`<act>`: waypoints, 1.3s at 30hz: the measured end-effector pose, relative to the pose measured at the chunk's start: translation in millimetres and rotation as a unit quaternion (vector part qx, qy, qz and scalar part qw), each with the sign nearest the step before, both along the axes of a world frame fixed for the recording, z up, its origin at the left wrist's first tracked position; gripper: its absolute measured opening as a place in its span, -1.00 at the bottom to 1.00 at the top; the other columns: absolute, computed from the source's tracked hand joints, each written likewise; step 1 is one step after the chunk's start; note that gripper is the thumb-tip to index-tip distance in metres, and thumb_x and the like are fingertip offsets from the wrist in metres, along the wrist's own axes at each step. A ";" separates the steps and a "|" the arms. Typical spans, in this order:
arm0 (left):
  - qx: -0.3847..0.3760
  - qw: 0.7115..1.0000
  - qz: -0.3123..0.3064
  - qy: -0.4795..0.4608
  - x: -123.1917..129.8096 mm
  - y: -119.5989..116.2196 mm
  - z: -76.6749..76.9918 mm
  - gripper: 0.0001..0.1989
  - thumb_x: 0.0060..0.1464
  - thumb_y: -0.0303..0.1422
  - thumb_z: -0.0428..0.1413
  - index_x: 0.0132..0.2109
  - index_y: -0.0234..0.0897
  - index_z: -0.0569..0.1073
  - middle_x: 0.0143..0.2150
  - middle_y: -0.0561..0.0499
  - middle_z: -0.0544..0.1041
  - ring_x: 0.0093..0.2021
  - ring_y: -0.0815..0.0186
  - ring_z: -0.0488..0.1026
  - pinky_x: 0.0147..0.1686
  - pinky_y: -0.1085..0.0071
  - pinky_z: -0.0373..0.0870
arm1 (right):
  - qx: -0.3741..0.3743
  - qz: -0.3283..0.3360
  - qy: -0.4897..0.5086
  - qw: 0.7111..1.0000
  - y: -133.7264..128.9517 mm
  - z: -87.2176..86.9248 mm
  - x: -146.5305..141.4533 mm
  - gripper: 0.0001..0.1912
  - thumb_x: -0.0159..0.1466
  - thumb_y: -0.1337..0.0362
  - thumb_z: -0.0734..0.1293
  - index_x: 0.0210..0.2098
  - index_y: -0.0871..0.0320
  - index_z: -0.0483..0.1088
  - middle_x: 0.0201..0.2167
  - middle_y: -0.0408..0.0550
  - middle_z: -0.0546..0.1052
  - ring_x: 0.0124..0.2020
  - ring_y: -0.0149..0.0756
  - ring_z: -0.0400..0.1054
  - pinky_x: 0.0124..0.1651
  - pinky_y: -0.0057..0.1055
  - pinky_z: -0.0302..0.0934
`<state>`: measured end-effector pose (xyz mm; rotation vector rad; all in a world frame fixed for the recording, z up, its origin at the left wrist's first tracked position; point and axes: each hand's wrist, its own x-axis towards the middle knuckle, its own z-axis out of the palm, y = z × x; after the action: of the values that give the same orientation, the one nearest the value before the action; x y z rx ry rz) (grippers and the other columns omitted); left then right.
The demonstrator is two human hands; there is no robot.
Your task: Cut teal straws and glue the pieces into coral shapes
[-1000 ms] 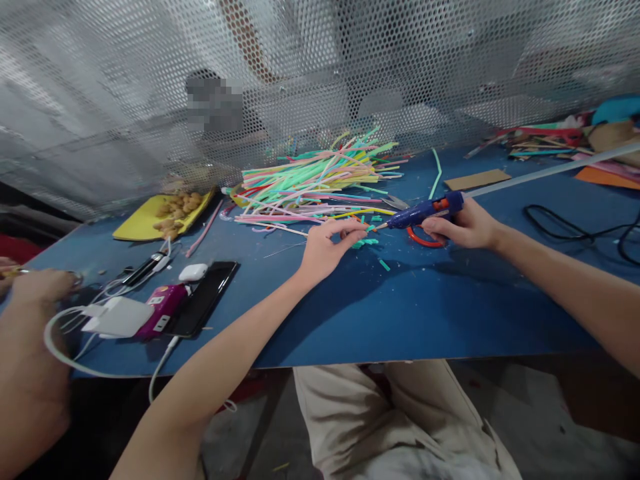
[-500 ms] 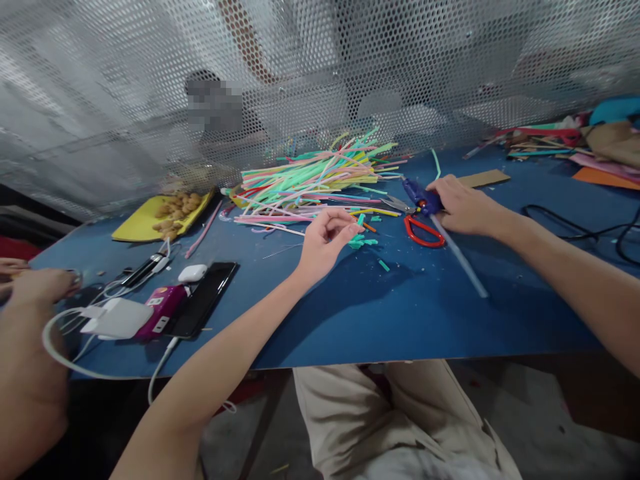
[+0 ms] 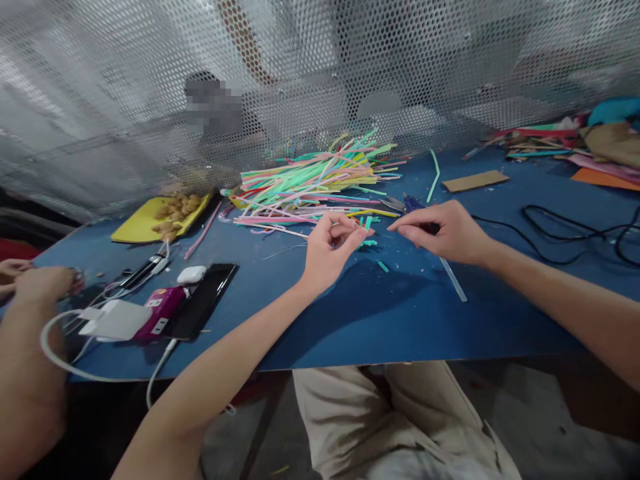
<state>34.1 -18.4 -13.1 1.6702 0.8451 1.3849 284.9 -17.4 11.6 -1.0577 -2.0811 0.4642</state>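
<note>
My left hand (image 3: pixel 333 250) pinches a short green straw piece (image 3: pixel 369 222), which stands up from its fingertips. My right hand (image 3: pixel 440 230) is just to the right, its index finger and thumb stretched toward that piece with nothing visible in them. Under and behind the right hand lies a blue glue gun (image 3: pixel 412 203), partly hidden, with a clear glue stick (image 3: pixel 454 280) sticking out toward me. Beside it show the metal blades of scissors (image 3: pixel 393 204); their handles are hidden by my hand. More cut green pieces (image 3: pixel 383 266) lie below the fingertips.
A heap of coloured straws (image 3: pixel 315 177) lies at the back before a perforated metal screen (image 3: pixel 310 87). To the left are a phone (image 3: pixel 207 300), a purple power adapter (image 3: pixel 161 311), cables and a yellow tray (image 3: pixel 135 223). A cardboard strip (image 3: pixel 475 181) and black cord (image 3: pixel 565 257) lie right. Another person's arm (image 3: pixel 37 333) rests far left.
My right hand has let go of the glue gun and moved left, toward my left hand. The gun has shifted slightly. My left hand stays nearly in place with the green piece.
</note>
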 end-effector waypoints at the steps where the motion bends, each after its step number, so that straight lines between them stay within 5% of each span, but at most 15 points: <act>1: 0.016 1.000 0.016 0.013 1.7 -2.7 0.6 -0.65 0.15 -0.14 0.32 -0.18 -0.19 0.32 -0.33 0.05 0.66 -0.19 0.25 0.68 -0.22 0.41 0.52 | -0.009 0.007 0.024 1.000 -7.1 -1.9 -9.1 -0.69 0.33 0.12 0.34 -0.13 0.12 0.67 -0.59 -0.17 0.53 -0.61 -0.44 0.20 -0.52 -0.42 0.05; 5: 0.127 0.979 0.128 0.090 5.1 -11.1 3.4 -0.69 0.14 -0.20 0.32 -0.31 -0.22 0.35 -0.43 0.08 0.64 -0.44 0.39 0.59 -0.41 0.50 0.44 | -0.023 -0.046 0.151 0.987 -24.2 -12.8 -35.3 -0.69 0.30 0.10 0.39 -0.15 0.16 0.69 -0.44 -0.08 0.65 -0.55 -0.42 0.31 -0.49 -0.45 0.14; 10: 0.248 0.941 0.162 0.164 5.4 -13.2 5.3 -0.73 0.11 -0.27 0.32 -0.34 -0.24 0.37 -0.45 0.12 0.64 -0.63 0.52 0.43 -0.59 0.58 0.33 | -0.065 -0.065 0.225 0.970 -28.9 -19.8 -45.8 -0.72 0.24 0.10 0.46 -0.21 0.16 0.71 -0.44 -0.06 0.65 -0.50 -0.35 0.39 -0.46 -0.43 0.23; 19: 0.221 0.946 0.136 0.194 6.4 -9.5 -4.4 -0.71 0.16 -0.26 0.30 -0.23 -0.21 0.31 -0.38 0.16 0.65 -0.65 0.56 0.41 -0.58 0.60 0.29 | -0.131 -0.012 0.272 0.953 -21.5 -29.0 -47.1 -0.66 0.20 0.03 0.50 -0.25 0.20 0.68 -0.63 -0.19 0.45 -0.62 -0.51 0.11 -0.56 -0.48 0.00; 22: 0.227 0.941 0.119 0.220 2.7 -9.7 -1.4 -0.76 0.20 -0.25 0.27 -0.16 -0.20 0.36 -0.39 0.17 0.64 -0.60 0.53 0.47 -0.53 0.58 0.32 | -0.080 -0.010 0.254 0.964 -19.1 -31.4 -45.9 -0.69 0.25 0.04 0.47 -0.25 0.17 0.66 -0.53 -0.14 0.54 -0.57 -0.47 0.20 -0.53 -0.47 0.08; 26: 0.285 0.901 0.109 0.309 -13.6 0.7 8.4 -0.88 0.26 -0.29 0.19 -0.17 -0.23 0.45 -0.37 0.12 0.65 -0.50 0.48 0.53 -0.40 0.53 0.39 | 0.085 0.019 0.153 0.984 -15.8 -26.0 -35.2 -0.82 0.34 0.17 0.41 -0.25 0.14 0.62 -0.31 -0.06 0.63 -0.39 -0.37 0.43 -0.37 -0.45 0.30; 31: 0.295 0.837 0.097 0.451 -38.8 28.7 13.5 -0.89 0.25 -0.36 0.13 -0.13 -0.22 0.54 -0.28 0.03 0.64 -0.29 0.32 0.54 -0.19 0.38 0.42 | 0.262 0.082 -0.006 0.961 -10.5 -15.2 -14.0 -0.83 0.39 0.34 0.32 -0.10 0.08 0.56 -0.17 -0.09 0.68 -0.16 -0.33 0.58 -0.06 -0.43 0.42; 39: 0.231 0.792 0.038 0.565 -49.0 40.7 10.2 -0.82 0.14 -0.35 0.14 -0.10 -0.21 0.53 -0.11 -0.03 0.63 -0.08 0.18 0.55 -0.05 0.28 0.42 | 0.307 0.066 -0.035 0.949 1.9 -14.8 1.1 -0.84 0.41 0.32 0.33 -0.09 0.05 0.56 -0.18 -0.12 0.67 -0.18 -0.37 0.57 -0.05 -0.47 0.43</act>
<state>-14.9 22.3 -2.9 2.9443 1.2529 0.4939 286.0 -15.5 -3.1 -0.5731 -2.1513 -0.1666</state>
